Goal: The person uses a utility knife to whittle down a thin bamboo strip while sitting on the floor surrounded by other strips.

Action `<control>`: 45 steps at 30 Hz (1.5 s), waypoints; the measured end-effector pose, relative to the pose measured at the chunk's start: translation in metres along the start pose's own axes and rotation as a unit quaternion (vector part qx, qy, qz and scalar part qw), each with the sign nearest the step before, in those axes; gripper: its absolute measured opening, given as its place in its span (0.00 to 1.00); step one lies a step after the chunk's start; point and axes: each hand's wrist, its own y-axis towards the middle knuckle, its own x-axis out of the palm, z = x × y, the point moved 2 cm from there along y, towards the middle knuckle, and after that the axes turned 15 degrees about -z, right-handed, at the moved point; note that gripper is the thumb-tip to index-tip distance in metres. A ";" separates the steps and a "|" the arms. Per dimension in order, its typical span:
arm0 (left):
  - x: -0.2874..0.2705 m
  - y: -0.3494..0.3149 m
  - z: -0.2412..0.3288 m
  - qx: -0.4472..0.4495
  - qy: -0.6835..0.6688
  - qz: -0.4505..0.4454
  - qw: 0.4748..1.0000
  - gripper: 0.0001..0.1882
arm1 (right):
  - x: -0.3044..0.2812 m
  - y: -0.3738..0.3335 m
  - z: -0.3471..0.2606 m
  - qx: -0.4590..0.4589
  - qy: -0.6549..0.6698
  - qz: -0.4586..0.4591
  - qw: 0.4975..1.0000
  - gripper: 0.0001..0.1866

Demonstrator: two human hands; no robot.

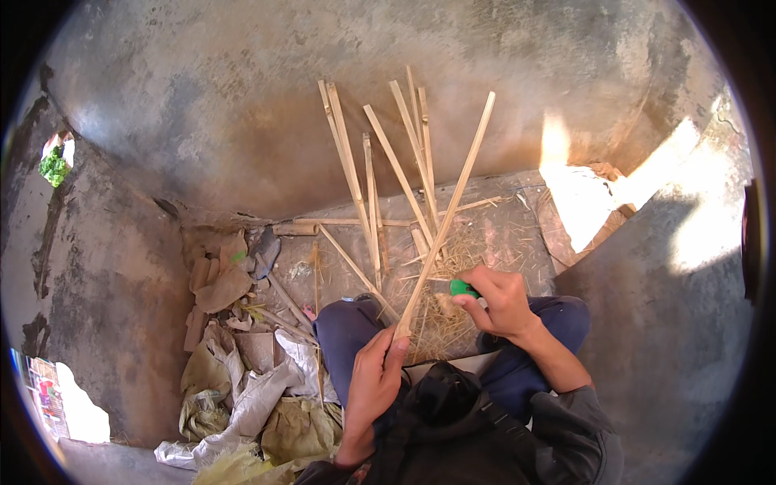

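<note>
My left hand [374, 380] is closed around the lower end of a long pale bamboo strip [457, 198], which slants up and to the right. In my right hand [503, 304] is a knife with a green handle [462, 288]. Its short blade points left toward the strip's lower half; whether it touches the strip I cannot tell. Beneath the blade, thin shavings [440, 323] lie scattered between my bent legs. Several more bamboo strips [349, 158] lean against the wall just beyond the held one.
A concrete wall [242, 121] rises ahead, with side walls close at left and right. Crumpled sacks [299, 424], dry brown scraps [222, 287] and sticks pile up on the left. At the right, a flattened brown sheet [554, 230] lies in bright sunlight.
</note>
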 end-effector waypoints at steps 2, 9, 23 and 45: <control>0.001 0.003 0.003 0.000 -0.014 0.009 1.000 0.19 | 0.008 -0.002 -0.006 -0.031 0.000 -0.028 0.999 0.16; 0.014 0.011 -0.013 0.047 -0.025 0.047 0.997 0.17 | 0.017 -0.002 -0.020 -0.075 -0.011 -0.032 0.997 0.17; 0.021 0.009 0.007 0.077 -0.005 0.084 0.993 0.15 | 0.010 0.002 -0.023 -0.068 -0.061 0.007 0.996 0.16; 0.014 0.003 -0.004 0.058 0.045 0.098 0.992 0.18 | 0.019 -0.001 -0.021 -0.104 -0.009 -0.022 0.994 0.16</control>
